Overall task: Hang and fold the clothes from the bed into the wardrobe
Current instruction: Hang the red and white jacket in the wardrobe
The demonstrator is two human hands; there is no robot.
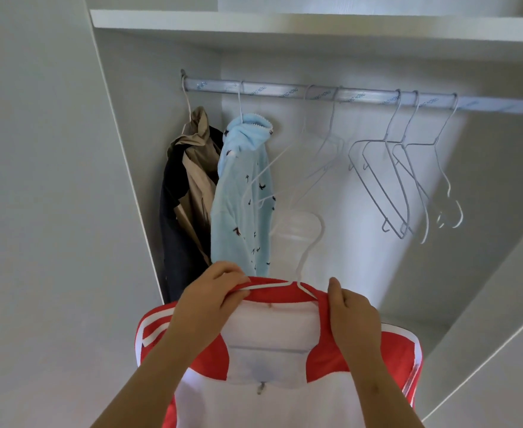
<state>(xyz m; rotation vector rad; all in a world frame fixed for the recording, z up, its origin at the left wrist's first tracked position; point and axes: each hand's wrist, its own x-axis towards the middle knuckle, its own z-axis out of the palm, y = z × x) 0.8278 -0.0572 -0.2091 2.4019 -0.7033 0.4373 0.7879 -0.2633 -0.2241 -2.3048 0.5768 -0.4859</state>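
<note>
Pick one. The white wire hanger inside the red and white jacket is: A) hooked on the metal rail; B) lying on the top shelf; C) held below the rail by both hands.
C: the left hand and right hand grip the collar of the red and white jacket on the white wire hanger, whose hook is below the metal rail.

Bare wire hangers (391,118) on a metal rail (285,92), white shelf (285,26) above.
</note>
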